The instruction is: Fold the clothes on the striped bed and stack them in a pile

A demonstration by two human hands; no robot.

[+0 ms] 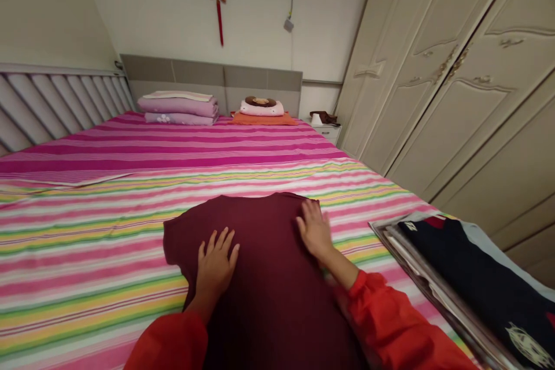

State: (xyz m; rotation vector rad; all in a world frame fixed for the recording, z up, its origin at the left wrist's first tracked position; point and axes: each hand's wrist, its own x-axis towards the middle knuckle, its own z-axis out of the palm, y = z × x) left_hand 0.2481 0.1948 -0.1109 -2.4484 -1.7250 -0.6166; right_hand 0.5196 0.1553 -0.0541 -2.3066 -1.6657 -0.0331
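A dark maroon T-shirt [264, 266] lies spread out on the bed, its neckline toward the headboard and its lower end running out of view toward me. On its left side, below the short sleeve, my left hand [215, 263] rests with fingers spread. My right hand [315, 230] lies flat at the shirt's right shoulder, fingers stretched out and partly covering the right sleeve. Neither hand grips anything. Red sleeves cover both of my forearms.
A stack of folded clothes [468, 266] with a navy garment on top lies at the right. Folded purple bedding [180, 108] and a pink pillow [261, 107] sit by the grey headboard [197, 73]. A wardrobe [459, 104] lines the right side; a white railing [60, 101] is at left.
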